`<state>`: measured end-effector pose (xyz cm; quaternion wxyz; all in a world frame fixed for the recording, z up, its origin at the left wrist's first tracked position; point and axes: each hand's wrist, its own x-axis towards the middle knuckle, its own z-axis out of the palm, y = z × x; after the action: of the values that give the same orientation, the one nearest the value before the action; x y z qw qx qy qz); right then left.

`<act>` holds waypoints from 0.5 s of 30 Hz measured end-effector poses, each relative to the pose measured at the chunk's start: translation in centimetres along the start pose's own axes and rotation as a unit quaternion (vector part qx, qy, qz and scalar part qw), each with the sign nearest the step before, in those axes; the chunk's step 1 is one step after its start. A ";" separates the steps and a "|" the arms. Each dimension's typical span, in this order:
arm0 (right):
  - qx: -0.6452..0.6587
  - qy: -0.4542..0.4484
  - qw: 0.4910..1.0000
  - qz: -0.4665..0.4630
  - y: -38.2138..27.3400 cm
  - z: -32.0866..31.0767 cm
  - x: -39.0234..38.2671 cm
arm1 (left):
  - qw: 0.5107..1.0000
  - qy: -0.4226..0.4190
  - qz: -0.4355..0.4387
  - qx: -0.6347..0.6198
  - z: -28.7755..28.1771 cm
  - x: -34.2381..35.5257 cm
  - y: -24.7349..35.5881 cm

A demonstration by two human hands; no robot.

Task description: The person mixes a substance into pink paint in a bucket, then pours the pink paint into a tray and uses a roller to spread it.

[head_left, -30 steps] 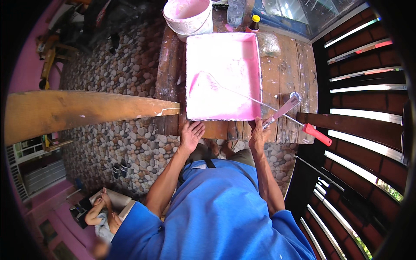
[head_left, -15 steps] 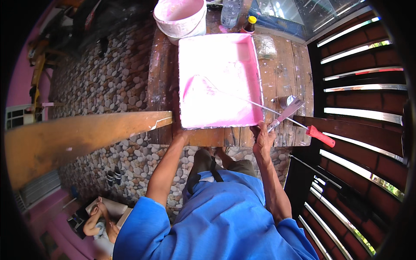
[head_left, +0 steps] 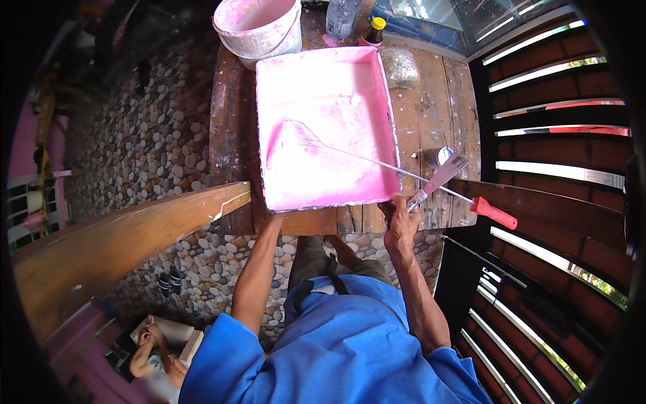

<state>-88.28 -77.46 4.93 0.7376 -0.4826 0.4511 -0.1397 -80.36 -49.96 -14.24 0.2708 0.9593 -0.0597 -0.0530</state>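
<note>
A pink-coated paint tray [head_left: 328, 196] is over the wooden table, with its near edge toward me. My left hand [head_left: 272, 221] reaches under its near left corner; the fingers are hidden there. At the near right corner, my right hand [head_left: 402, 225] grips the tray edge and a putty knife [head_left: 441, 180], whose pinkish blade points away to the right. A paint roller [head_left: 494, 214] lies across the tray. Its pink-covered head rests inside at the left, and the red handle sticks out past the right side.
The paint-stained wooden table [head_left: 437, 101] holds a white bucket [head_left: 259, 40], a plastic bottle [head_left: 340, 19], a yellow-capped bottle [head_left: 373, 32], a clear bag [head_left: 402, 67] and a small can [head_left: 439, 157]. A wooden beam [head_left: 134, 225] crosses at left. Another person [head_left: 158, 350] sits lower left.
The whole view has shifted, carrying table and tray leftward in the picture. The tray's near edge looks slightly closer to me. Both hands keep their places at its corners.
</note>
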 end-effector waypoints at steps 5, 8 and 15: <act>0.035 -0.014 0.999 -0.016 0.9 -0.2 0.3 | 0.996 0.046 -0.008 -0.081 -2.4 -6.1 6.6; 0.012 0.002 1.000 0.016 1.6 -0.3 0.3 | 0.968 0.026 -0.173 -0.179 -3.8 -7.9 12.0; 0.086 -0.038 0.995 -0.023 5.8 -0.7 0.4 | 0.847 0.098 -0.221 -0.474 -2.5 -7.7 10.8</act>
<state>-89.97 -75.29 -0.19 0.7895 -0.4324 0.3981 -0.1765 -88.51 -56.69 -5.90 0.6778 0.7025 0.2135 -0.0390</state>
